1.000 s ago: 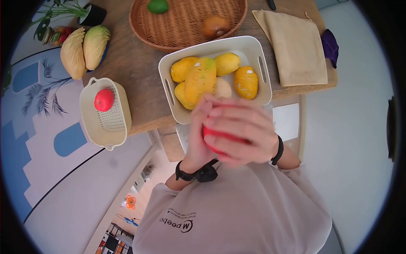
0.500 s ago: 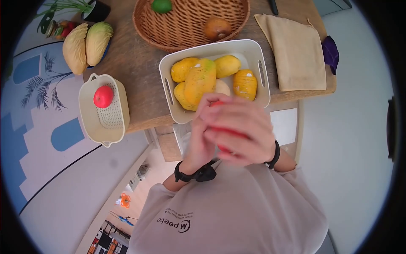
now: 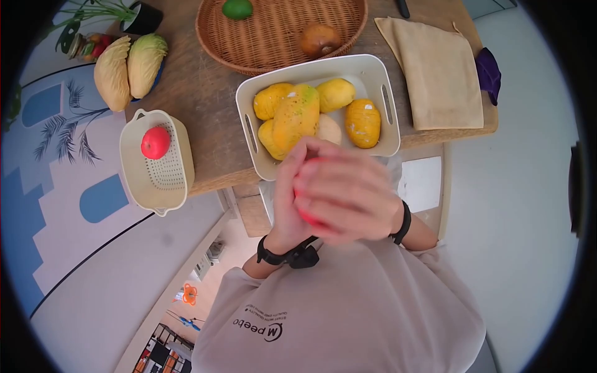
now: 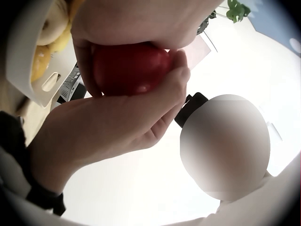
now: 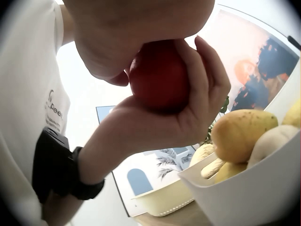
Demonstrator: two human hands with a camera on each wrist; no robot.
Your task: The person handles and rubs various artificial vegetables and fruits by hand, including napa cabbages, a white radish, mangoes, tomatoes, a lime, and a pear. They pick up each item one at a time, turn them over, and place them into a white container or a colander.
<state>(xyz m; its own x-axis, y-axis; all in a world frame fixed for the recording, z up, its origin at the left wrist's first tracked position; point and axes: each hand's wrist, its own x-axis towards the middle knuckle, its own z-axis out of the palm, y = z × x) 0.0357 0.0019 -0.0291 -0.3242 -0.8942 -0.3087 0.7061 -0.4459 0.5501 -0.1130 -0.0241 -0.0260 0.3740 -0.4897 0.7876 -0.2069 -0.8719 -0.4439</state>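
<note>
Both hands cup a smooth, glossy round red fruit (image 4: 131, 68) in front of the chest. My left hand (image 3: 287, 202) curls round its left side, with a black strap and small camera at the wrist. Over the top lies my right hand (image 3: 351, 196), its fingers wrapped across the skin and blurred; red shows at their left edge. The right wrist view has the fruit (image 5: 162, 80) between the left palm and the right hand above. Just beyond the hands, a white basin (image 3: 378, 71) holds yellow mangoes (image 3: 297, 118) and a pale round fruit (image 3: 328, 128).
To the left, a cream strainer basket (image 3: 132, 177) holds another red fruit (image 3: 155, 143). Behind the basin is a wicker tray (image 3: 267, 43) with a green fruit (image 3: 237, 9) and a brown one (image 3: 319, 41). Cabbages (image 3: 146, 65) stand far left; a folded beige cloth (image 3: 444, 81) lies right.
The right hand shifts over the fruit: red showed between its fingers half a second ago and shows more at the left now. Both hands keep hold; the things on the table stay put.
</note>
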